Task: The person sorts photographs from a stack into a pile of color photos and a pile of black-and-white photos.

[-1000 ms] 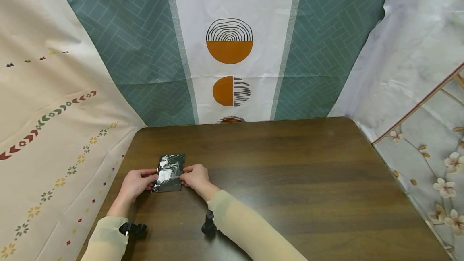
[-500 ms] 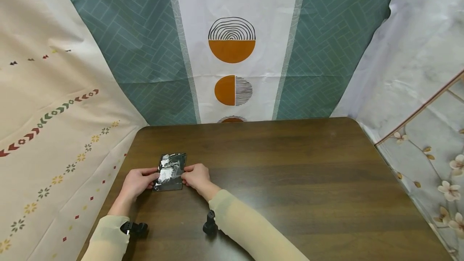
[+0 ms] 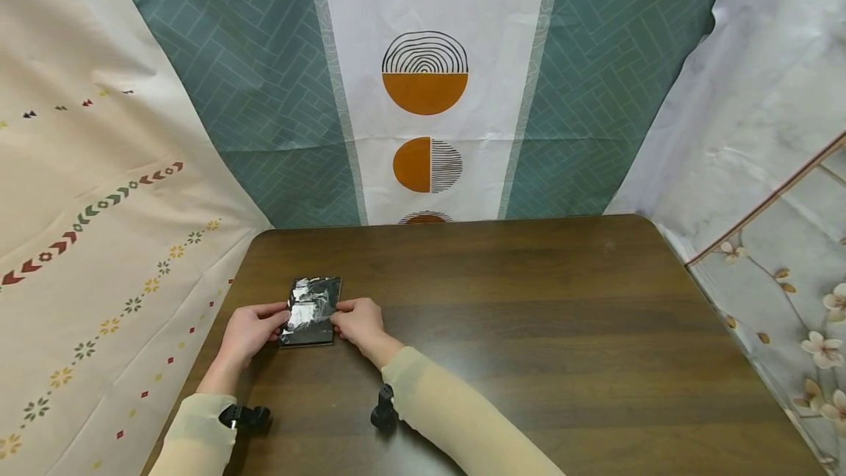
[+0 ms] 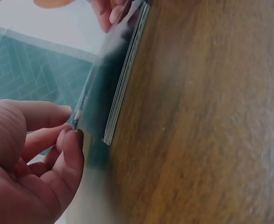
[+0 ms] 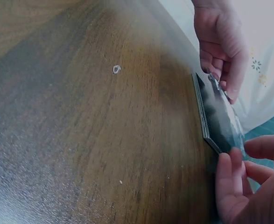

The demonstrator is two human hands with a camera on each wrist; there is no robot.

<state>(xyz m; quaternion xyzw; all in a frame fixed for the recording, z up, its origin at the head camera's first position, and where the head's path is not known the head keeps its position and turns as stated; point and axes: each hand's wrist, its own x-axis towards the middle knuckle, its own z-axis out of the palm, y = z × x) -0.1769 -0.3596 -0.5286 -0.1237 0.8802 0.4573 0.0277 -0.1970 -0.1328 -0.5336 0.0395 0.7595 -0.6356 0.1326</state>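
Note:
A dark, glossy rectangular panel (image 3: pixel 316 339), seemingly a stack of thin plates by its layered edge (image 4: pixel 126 77), lies flat on the table's left part. Over it is a clear, shiny, crinkled film (image 3: pixel 309 313) that reflects the light. My left hand (image 3: pixel 248 330) pinches the film's left edge between thumb and fingers, slightly above the panel in the left wrist view. At the opposite edge my right hand (image 3: pixel 359 325) pinches the film, its fingertips close beside the panel. Whether the fingers also touch the panel, I cannot tell.
The brown wooden table (image 3: pixel 515 329) extends far to the right. A small pale ring-shaped mark (image 5: pixel 116 69) shows on its surface in the right wrist view. Patterned cloths (image 3: pixel 297 94) hang behind and at both sides. Each wrist carries a black camera (image 3: pixel 383 410).
The head view has shifted slightly. Both hands keep their grip on the film, with hardly any movement; the panel stays in place on the table.

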